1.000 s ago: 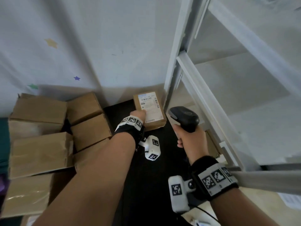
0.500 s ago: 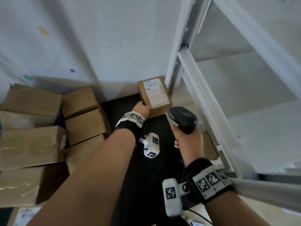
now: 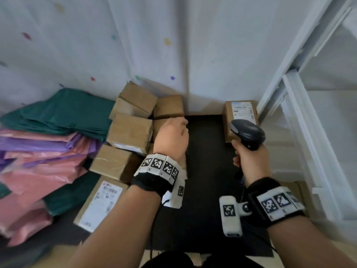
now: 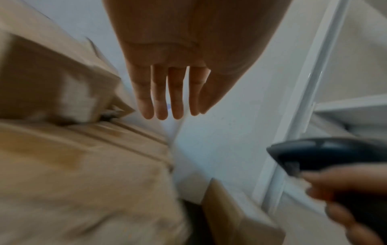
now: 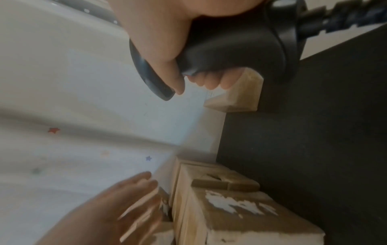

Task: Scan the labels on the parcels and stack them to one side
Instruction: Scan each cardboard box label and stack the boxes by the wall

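A brown parcel (image 3: 240, 117) with a white label lies at the far right of the black mat (image 3: 204, 171), against the white frame; its corner (image 5: 240, 92) shows in the right wrist view. My right hand (image 3: 251, 161) grips a dark barcode scanner (image 3: 247, 134) just in front of it. Above the pile of brown parcels (image 3: 133, 130) at the left hovers my left hand (image 3: 172, 136), fingers straight (image 4: 165, 92) and holding nothing. The same pile (image 5: 220, 207) appears in the right wrist view.
Green, pink and purple mailer bags (image 3: 44, 147) are heaped at far left. A labelled box (image 3: 100, 204) lies at the near left. A white curtain with stars (image 3: 154, 45) hangs behind. A white metal frame (image 3: 301, 117) stands close on the right.
My left hand let go of the labelled parcel at the far right and swung left over the parcel pile. The view turned left. The scanner hand stayed put.
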Tool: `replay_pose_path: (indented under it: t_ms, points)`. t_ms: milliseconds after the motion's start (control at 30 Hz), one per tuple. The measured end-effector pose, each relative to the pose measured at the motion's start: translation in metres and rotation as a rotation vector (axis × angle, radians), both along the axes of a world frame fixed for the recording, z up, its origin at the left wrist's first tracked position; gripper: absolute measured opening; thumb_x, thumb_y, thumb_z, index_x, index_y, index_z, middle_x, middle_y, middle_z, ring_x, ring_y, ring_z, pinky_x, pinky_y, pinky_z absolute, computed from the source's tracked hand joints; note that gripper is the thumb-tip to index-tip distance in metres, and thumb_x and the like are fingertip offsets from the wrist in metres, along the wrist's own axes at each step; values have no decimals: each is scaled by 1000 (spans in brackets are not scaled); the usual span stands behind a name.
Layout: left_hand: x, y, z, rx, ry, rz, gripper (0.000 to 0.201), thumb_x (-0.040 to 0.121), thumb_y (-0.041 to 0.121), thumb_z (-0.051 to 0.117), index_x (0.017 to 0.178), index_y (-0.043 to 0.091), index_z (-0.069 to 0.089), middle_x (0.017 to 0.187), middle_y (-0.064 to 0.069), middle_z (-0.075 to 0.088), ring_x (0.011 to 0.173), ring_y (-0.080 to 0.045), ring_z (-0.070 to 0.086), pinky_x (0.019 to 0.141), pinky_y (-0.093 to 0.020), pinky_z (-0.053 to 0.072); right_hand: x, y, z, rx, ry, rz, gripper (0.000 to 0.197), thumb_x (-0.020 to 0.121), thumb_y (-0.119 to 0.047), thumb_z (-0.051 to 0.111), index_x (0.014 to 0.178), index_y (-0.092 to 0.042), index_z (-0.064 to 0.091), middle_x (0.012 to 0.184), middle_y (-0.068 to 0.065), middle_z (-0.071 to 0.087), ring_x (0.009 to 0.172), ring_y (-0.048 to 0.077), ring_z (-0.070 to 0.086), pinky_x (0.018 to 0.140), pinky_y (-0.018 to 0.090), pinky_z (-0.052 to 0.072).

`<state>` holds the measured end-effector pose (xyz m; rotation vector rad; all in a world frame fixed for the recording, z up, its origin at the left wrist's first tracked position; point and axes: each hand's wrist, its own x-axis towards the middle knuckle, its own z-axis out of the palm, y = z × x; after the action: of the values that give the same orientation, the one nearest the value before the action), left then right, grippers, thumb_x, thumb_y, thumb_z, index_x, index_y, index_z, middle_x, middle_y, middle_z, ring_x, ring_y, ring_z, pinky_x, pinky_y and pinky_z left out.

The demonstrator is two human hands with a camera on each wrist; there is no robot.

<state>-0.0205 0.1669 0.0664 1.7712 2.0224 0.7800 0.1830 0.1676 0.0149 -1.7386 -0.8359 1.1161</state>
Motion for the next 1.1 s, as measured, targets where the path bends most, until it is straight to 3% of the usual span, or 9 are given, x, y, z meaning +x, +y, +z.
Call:
replay_pose_path:
  t_ms: [167, 267, 433, 600, 767, 833, 900, 967, 1100]
  points:
    - [-15, -50, -37, -206, 320, -58, 34, 95, 16, 48, 128, 17, 51, 131, -3, 49, 120, -21, 45, 103, -34, 39, -21, -6, -2, 31, 17, 55, 18, 82, -28, 76, 91, -15, 68, 55, -4, 63, 41, 3, 59, 49, 27, 51]
    - [-10, -70, -46, -129, 352, -45, 42, 93, 17, 51, 135, 18, 49, 138, 0, 45, 125, -21, 41, 108, -34, 34, -22, -13, -4, 36, 11, 82, 14, 82, -29, 76, 86, -20, 67, 51, -5, 63, 43, 4, 60, 55, 31, 55]
    - [-4, -98, -48, -18, 218, 134, 41, 89, 26, 59, 129, 22, 54, 135, -1, 45, 130, -22, 36, 112, -38, 31, -19, -24, -5, 28, 16, 131, 23, 83, -29, 75, 98, -14, 68, 64, -2, 67, 50, 8, 62, 62, 33, 58]
    - [-5, -123, -50, -194, -49, 380, 104, 70, 36, 80, 150, 25, 15, 151, 0, 19, 141, -22, 18, 116, -42, 24, -19, -39, -13, 3, -2, 200, 23, 83, -28, 75, 100, -15, 66, 70, 0, 68, 52, 8, 63, 58, 29, 56]
    - [-11, -145, -67, -324, -267, 313, 87, 67, 23, 83, 137, 33, 31, 146, 7, 20, 133, -18, 31, 108, -37, 39, -24, -53, -25, -33, -23, 226, 24, 84, -27, 75, 102, -16, 64, 73, 2, 69, 55, 11, 64, 60, 31, 57]
    - [-14, -151, -75, -366, -291, 273, 73, 71, 16, 77, 129, 34, 36, 147, 10, 19, 130, -14, 33, 92, -25, 48, -23, -56, -29, -49, -52, 230, 25, 84, -28, 75, 102, -15, 64, 71, 2, 69, 57, 13, 65, 67, 36, 60]
    - [-17, -154, -83, -466, -359, 251, 57, 76, 12, 70, 119, 36, 41, 148, 10, 21, 119, -5, 36, 68, -10, 42, -23, -58, -31, -69, -75, 225, 26, 84, -29, 75, 104, -15, 63, 70, 2, 69, 59, 14, 66, 69, 37, 60]
    - [-20, -155, -93, -526, -406, 267, 46, 81, 12, 64, 111, 39, 42, 146, 8, 28, 106, -1, 43, 58, -9, 40, -21, -60, -33, -80, -78, 194, 30, 84, -29, 75, 108, -15, 64, 70, 2, 69, 58, 14, 66, 63, 33, 58]
    - [-21, -144, -103, -552, -398, 409, 74, 77, 39, 72, 138, 36, 30, 141, 3, 41, 82, -1, 57, 53, -13, 45, -19, -68, -36, -110, -106, 149, 32, 84, -30, 75, 108, -12, 65, 71, 3, 68, 57, 16, 65, 63, 33, 57]
